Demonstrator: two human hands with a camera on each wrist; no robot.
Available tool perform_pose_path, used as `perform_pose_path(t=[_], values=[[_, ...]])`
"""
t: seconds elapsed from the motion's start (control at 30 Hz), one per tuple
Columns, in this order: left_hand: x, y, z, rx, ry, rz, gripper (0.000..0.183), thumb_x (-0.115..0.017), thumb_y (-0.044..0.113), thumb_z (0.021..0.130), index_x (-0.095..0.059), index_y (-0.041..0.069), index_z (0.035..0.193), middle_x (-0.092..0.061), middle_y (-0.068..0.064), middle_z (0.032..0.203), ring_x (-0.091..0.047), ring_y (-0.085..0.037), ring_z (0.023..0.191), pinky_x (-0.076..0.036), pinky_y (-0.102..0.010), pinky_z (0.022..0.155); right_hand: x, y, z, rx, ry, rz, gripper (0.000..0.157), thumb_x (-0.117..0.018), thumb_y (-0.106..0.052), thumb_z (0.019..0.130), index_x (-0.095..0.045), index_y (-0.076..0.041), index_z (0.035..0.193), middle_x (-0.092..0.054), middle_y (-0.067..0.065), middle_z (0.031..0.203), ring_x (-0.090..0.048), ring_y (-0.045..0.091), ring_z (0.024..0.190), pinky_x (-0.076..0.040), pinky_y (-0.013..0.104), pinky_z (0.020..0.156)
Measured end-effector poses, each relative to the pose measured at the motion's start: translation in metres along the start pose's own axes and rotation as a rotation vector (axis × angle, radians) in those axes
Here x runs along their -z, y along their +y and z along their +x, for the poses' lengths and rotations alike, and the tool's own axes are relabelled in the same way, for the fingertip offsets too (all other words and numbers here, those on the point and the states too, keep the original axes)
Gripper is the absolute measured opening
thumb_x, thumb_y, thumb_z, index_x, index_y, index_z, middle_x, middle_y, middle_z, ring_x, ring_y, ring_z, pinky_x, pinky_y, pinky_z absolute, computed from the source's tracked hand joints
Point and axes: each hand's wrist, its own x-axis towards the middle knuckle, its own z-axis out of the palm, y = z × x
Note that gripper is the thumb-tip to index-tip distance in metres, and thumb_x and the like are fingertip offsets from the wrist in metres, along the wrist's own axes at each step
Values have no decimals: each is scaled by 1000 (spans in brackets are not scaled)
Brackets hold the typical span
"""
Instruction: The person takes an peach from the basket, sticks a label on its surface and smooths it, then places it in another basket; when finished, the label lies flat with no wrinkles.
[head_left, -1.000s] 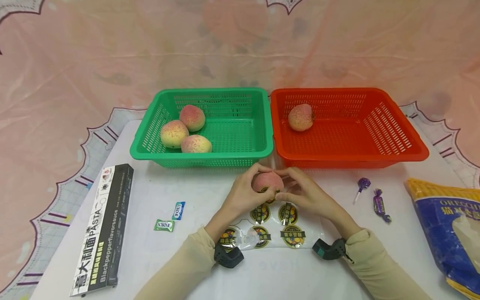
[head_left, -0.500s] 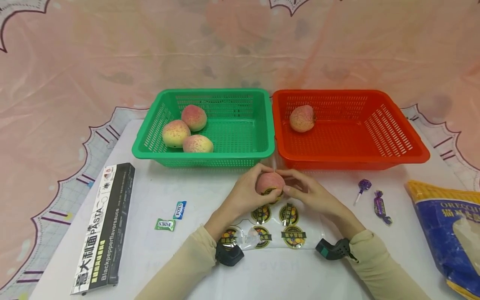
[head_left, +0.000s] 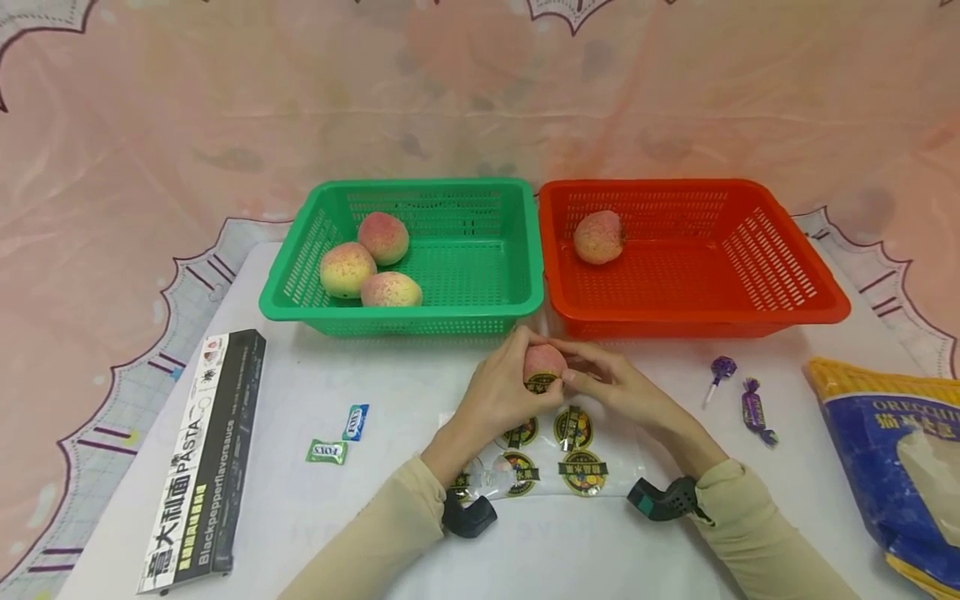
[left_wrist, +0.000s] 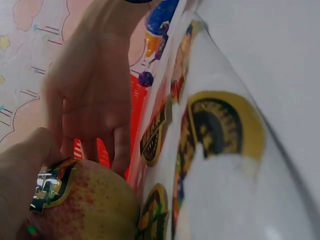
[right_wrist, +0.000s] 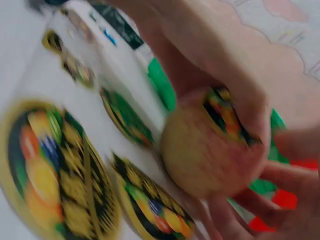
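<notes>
My left hand (head_left: 525, 371) grips a pink-yellow peach (head_left: 543, 362) just above the table, in front of the gap between the two baskets. Its thumb presses a round dark sticker (left_wrist: 50, 185) onto the fruit. My right hand (head_left: 572, 367) meets the peach (left_wrist: 95, 205) from the right, with fairly straight fingers (left_wrist: 117, 150) touching its side. Under both hands lies a clear sticker sheet (head_left: 555, 454) with several round labels. The green basket (head_left: 480, 321) holds three peaches (head_left: 347, 268). A single peach (head_left: 598, 237) sits in the red basket (head_left: 675, 321).
A black pasta box (head_left: 198, 462) lies at the left. Two small wrapped candies (head_left: 356, 422) sit beside it. A purple lollipop (head_left: 722, 368) and a purple candy (head_left: 753, 412) lie at the right, near a blue and yellow bag (head_left: 907, 467).
The left hand has wrapped further round the peach, so less of the fruit shows. The right fingers stay at its right side. The baskets and the other things have not moved.
</notes>
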Motion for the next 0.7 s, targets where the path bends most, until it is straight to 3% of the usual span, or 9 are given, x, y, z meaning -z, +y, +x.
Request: perform_pose_path(t=[0.23,0.33,0.37,0.47,0.6,0.7], values=[[-7,3,1,158,12,-75,49,-62,40,68,-40,21,107,-54,3,91,-51,-14,76,-41,-23,60,-18,-2,5,-79,145,171,38,-38,-29,95,-44,-17,131,-41,5,136,-42,22,122,-35,42,100],[-8,3,2,208,11,-90,53,-62,44,68,-39,21,110,-56,2,92,-52,-15,80,-42,-25,63,-25,-1,6,-107,261,185,38,-34,-28,96,-46,-12,128,-45,6,132,-45,17,117,-37,36,99],[-8,2,2,215,8,-98,54,-63,45,68,-39,21,111,-56,1,93,-52,-15,81,-43,-25,63,-27,-1,7,-120,306,234,38,-34,-26,97,-46,-9,128,-46,8,130,-47,16,114,-39,34,97],[-8,2,2,212,5,-127,54,-66,41,67,-40,21,109,-55,1,92,-53,-14,79,-43,-24,62,-30,-2,7,-117,541,479,29,-35,-19,96,-47,-5,118,-53,10,115,-53,15,98,-46,28,86],[-10,3,2,182,24,-135,51,-66,38,65,-41,22,106,-53,4,88,-52,-11,75,-42,-22,60,-19,2,5,70,909,881,8,-40,-7,92,-46,-7,98,-51,7,90,-52,20,77,-47,27,69],[-12,1,2,164,40,-120,51,-66,39,66,-40,22,106,-53,6,89,-51,-10,76,-42,-23,62,-3,2,3,156,1057,1088,8,-40,-1,90,-44,-7,91,-46,8,85,-46,22,71,-44,29,63]])
